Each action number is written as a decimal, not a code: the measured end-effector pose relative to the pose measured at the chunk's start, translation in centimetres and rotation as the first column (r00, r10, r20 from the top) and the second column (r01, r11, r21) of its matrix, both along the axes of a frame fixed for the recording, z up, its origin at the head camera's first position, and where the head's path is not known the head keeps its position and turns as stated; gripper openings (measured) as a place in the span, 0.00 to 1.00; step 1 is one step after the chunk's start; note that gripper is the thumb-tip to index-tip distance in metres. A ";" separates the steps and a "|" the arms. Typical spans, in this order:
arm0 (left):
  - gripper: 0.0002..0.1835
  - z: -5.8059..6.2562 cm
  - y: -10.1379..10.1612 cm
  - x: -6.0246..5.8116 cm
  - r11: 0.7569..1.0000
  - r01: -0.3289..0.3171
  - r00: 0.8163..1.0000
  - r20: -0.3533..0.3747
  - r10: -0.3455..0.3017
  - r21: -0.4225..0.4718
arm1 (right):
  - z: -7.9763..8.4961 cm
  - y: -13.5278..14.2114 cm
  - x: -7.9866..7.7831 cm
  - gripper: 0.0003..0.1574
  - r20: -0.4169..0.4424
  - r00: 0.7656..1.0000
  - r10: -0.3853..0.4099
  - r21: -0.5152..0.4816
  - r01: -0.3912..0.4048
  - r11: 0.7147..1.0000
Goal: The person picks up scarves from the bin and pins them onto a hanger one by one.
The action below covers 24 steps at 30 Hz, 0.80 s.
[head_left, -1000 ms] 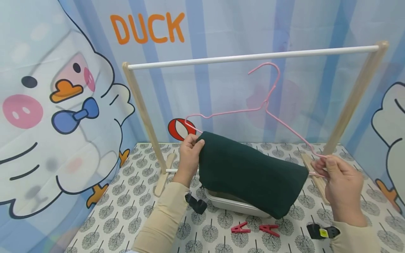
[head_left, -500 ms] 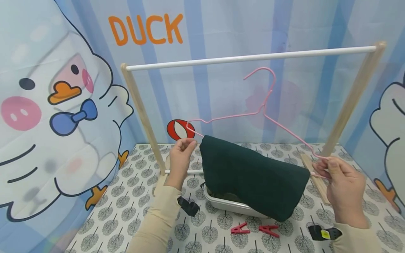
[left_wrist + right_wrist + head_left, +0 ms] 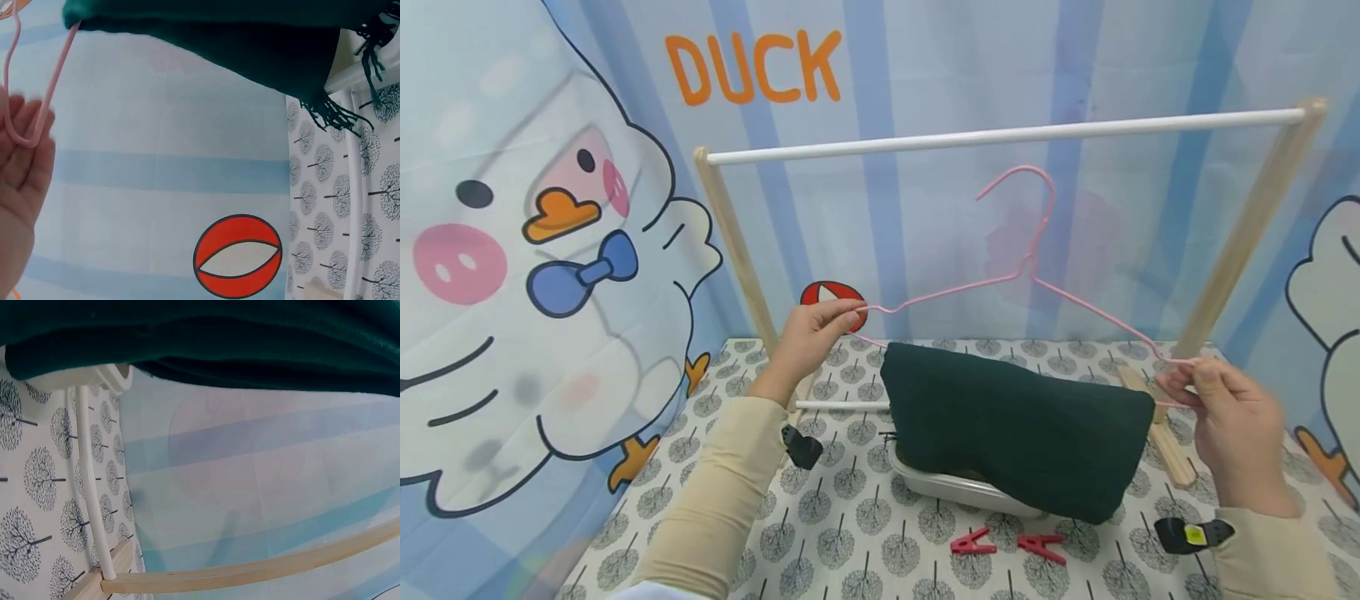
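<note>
A dark green scarf hangs folded over the lower bar of a pink wire hanger; fringe shows at one end in the left wrist view. My left hand holds the hanger's left end between thumb and fingers, with the looped wire lying across the fingers in the left wrist view. At the opposite end, my right hand pinches the hanger's right corner, just beyond the scarf's edge. The right wrist view shows the scarf's underside but not the hand. The hanger's hook points up, below the rack's rod.
A drying rack with a white rod and wooden posts stands behind the hanger. Under the scarf sits a white basin, partly covered. Two red clothespins lie in front of it on the tree-print tablecloth. A duck-print curtain backs everything.
My left hand has let go of the scarf's upper left corner, moved left and taken the hanger's left end. The hanger has dropped slightly. My right hand keeps its grip, shifting slightly right.
</note>
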<state>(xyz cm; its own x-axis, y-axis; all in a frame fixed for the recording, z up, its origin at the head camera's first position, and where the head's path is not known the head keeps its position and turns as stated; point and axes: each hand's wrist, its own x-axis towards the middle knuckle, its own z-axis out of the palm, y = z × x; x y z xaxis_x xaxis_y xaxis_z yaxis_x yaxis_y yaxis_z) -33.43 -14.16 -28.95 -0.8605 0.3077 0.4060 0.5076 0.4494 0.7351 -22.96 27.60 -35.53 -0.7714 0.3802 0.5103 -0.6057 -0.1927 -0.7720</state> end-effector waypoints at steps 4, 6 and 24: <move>0.12 0.0 0.8 0.2 0.993 0.111 0.994 -0.002 -0.111 -0.033 | 0.2 0.6 -0.6 0.14 -0.046 0.997 0.066 0.050 -0.064 0.997; 0.11 -0.2 1.2 0.4 0.990 0.140 0.990 -0.007 -0.140 -0.031 | 0.2 0.7 -0.9 0.13 -0.072 0.994 0.080 0.051 -0.077 0.996; 0.04 -2.2 2.5 0.5 0.996 -0.087 0.850 -0.523 0.059 -0.029 | -0.2 1.8 -1.5 0.08 0.105 0.994 -0.029 0.172 0.010 0.985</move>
<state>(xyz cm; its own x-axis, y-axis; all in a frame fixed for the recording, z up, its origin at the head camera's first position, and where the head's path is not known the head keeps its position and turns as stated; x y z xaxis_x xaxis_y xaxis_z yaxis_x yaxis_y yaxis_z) -32.93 -11.62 -31.12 -0.5473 0.2837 0.7874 0.7742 0.5290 0.3475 -24.47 29.42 -35.73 -0.8183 0.3102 0.4839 -0.5201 -0.0415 -0.8531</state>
